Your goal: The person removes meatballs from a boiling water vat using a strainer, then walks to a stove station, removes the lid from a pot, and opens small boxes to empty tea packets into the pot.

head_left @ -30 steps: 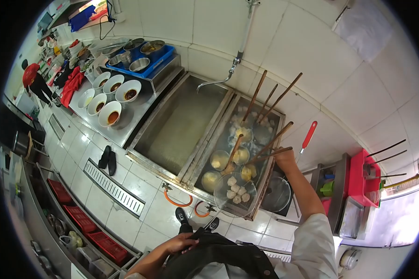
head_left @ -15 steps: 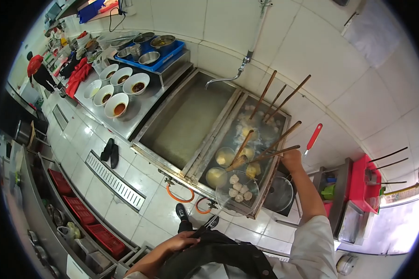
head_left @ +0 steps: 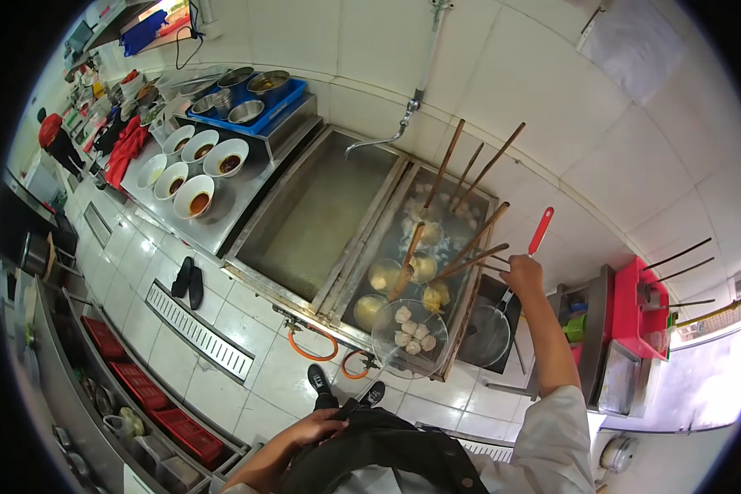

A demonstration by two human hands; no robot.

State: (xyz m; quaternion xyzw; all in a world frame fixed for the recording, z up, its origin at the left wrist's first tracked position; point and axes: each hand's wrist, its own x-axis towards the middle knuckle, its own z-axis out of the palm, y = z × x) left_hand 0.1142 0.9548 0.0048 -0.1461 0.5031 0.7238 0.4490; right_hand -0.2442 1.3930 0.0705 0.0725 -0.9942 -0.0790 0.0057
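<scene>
My left hand (head_left: 317,428) is closed round the dark handle of a wire skimmer (head_left: 376,370) low in front of the apron. Several pale balls (head_left: 415,335) lie in the skimmer's mesh bowl, over the front edge of the steaming tank (head_left: 335,323). At the tank's right side, my right hand (head_left: 523,273) is closed at the lower end of a red handle (head_left: 542,230), whose tip sticks up above the fist. Wooden handles (head_left: 479,257) end just left of this hand. Round strainers with yellowish food (head_left: 384,275) sit in the water.
White bowls with sauce (head_left: 193,199) stand on the steel counter at the left, beside a blue tray (head_left: 284,109). A tap (head_left: 403,123) hangs over the tank. A pot (head_left: 484,337) is right of it. Another person (head_left: 55,140) stands far left.
My right hand has left the end of a wooden handle, moved right and closed on the red handle. The skimmer with the balls has shifted slightly left in view; my left hand still holds it.
</scene>
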